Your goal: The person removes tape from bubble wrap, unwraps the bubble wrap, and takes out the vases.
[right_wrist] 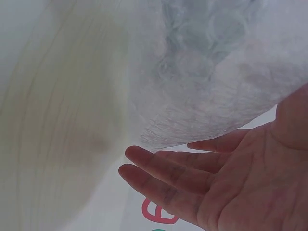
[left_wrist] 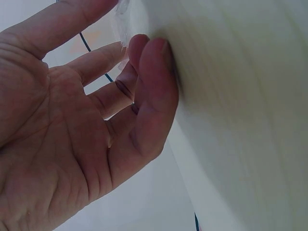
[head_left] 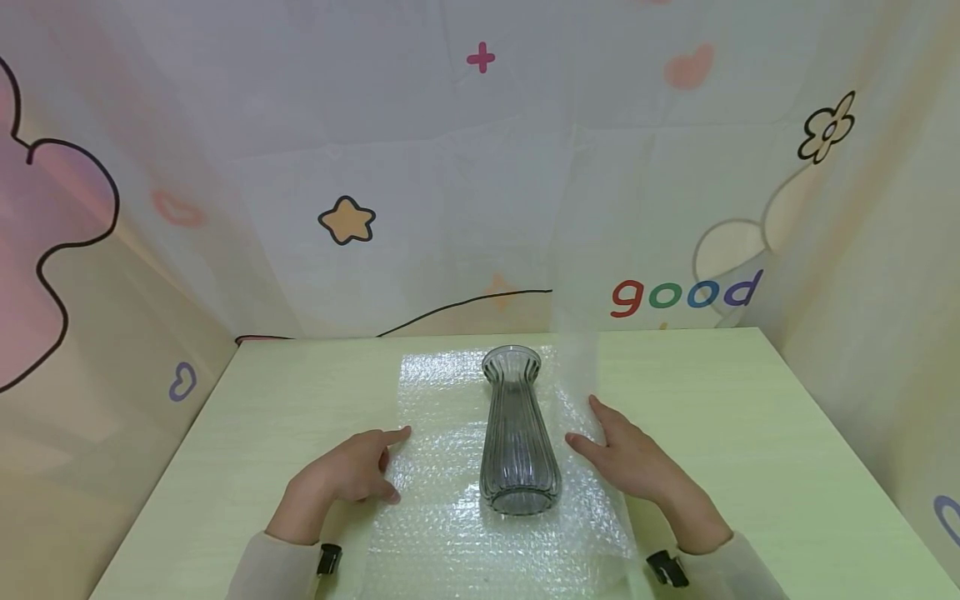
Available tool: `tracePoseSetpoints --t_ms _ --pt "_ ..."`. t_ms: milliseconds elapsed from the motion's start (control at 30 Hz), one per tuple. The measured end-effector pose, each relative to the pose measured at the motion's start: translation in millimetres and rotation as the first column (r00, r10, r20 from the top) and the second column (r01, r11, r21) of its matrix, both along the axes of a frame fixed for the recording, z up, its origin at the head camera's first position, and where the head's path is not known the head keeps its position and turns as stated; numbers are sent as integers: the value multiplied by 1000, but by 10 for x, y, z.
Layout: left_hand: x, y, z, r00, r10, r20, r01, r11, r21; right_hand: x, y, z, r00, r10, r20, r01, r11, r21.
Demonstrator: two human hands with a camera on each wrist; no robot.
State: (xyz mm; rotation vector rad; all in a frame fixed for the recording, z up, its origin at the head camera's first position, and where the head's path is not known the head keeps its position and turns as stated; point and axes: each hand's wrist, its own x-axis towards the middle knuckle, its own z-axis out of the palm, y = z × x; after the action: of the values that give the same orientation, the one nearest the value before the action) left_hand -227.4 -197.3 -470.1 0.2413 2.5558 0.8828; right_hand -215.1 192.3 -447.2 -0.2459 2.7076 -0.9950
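A ribbed grey glass vase (head_left: pixel 519 433) lies on its side on a sheet of clear bubble wrap (head_left: pixel 442 467), its flared mouth toward the back and its base toward the front. My left hand (head_left: pixel 345 468) is at the sheet's left edge, index finger and thumb apart with their tips at the edge, other fingers loosely bent. In the left wrist view its fingertips are by the tabletop. At the right edge, my right hand (head_left: pixel 637 458) has its fingers extended. The right wrist view shows its fingers along the underside of the raised wrap (right_wrist: pixel 207 72); the thumb is mostly hidden.
The pale wood-grain table (head_left: pixel 750 417) extends to both sides of the sheet. Behind it hangs a printed curtain (head_left: pixel 420 183) with a star, a flower and the word "good". More curtain encloses the left and right sides.
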Motion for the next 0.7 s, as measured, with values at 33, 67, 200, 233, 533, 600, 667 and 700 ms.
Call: tracePoseSetpoints --t_ms 33,67,200,233,533,600,667,700 --pt "1 1 1 1000 0 -1 0 1000 -3 0 0 -1 1000 -1 3 1 1000 0" --pt "1 2 2 1000 -1 -1 1 1000 -5 0 1 -2 1000 -2 5 2 1000 1" --pt "-1 3 -1 1000 -7 -3 7 1000 -8 -3 2 -8 1000 -3 12 3 1000 2" --pt "-2 3 -2 1000 -8 -3 8 1000 -6 -5 4 -11 1000 -2 12 2 1000 2" --pt "-6 -2 -3 1000 -6 -3 6 1000 -7 -18 27 -30 1000 6 20 -6 1000 2" --pt "-7 -5 -5 1000 -7 -3 7 1000 -5 -22 36 -33 1000 9 19 -9 1000 4" --pt "-7 -8 -8 1000 -10 -5 10 1000 -4 -23 45 -32 1000 9 20 -9 1000 11" --pt "-7 -9 -10 1000 -12 -7 12 1000 -5 -23 50 -29 1000 8 22 -9 1000 10"
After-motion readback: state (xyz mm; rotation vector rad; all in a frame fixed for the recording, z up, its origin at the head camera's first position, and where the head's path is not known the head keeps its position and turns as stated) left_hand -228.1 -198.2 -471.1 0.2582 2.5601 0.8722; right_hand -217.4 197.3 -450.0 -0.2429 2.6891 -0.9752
